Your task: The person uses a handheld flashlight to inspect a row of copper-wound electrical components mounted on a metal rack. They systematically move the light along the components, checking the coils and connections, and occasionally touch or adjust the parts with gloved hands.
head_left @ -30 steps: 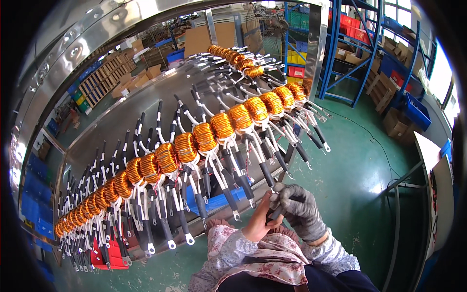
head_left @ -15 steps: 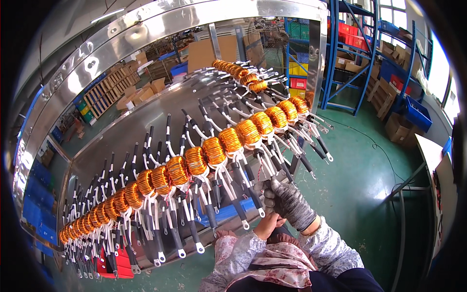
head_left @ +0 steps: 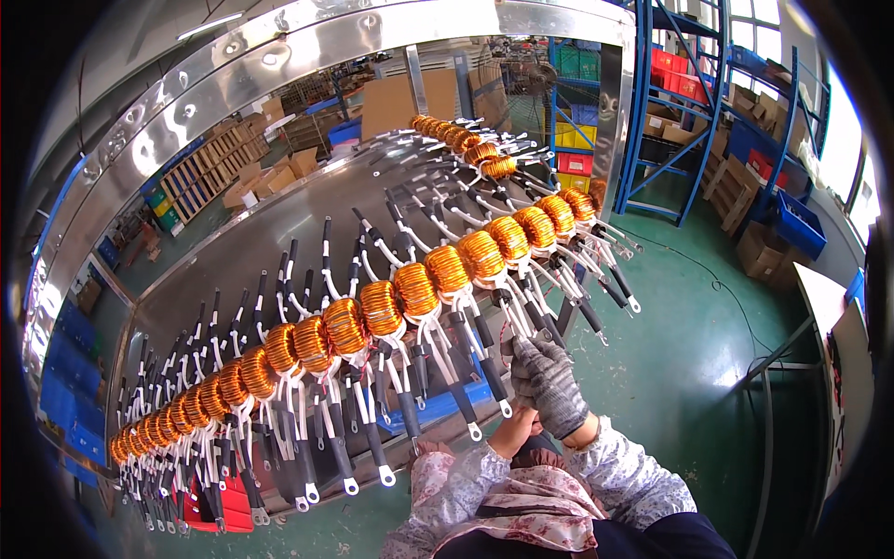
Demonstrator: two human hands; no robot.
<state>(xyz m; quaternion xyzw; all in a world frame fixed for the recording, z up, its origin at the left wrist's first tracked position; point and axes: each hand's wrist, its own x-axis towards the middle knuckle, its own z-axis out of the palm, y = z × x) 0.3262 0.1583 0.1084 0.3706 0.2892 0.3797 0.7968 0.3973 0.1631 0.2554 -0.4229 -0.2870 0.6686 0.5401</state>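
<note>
A long row of orange copper-wound toroid coils runs slantwise across a metal table. White leads with black sleeves and ring terminals stick out on both sides of the row. At the row's near side, right of the middle, my right hand wears a grey glove. Its fingers are closed around a cable lead hanging from a coil. Close beside and below it is my left hand, with bare skin showing toward the wrist; its fingers are hidden behind the right hand.
A second, shorter row of coils lies at the table's far side. A shiny metal frame arches over the table. Below the near edge sits a red bin. Blue shelving stands at the right, and a cable crosses the green floor.
My right hand has moved slightly up and left, and its fingers now lie over the lead. The view has shifted a little; the coils stay in place.
</note>
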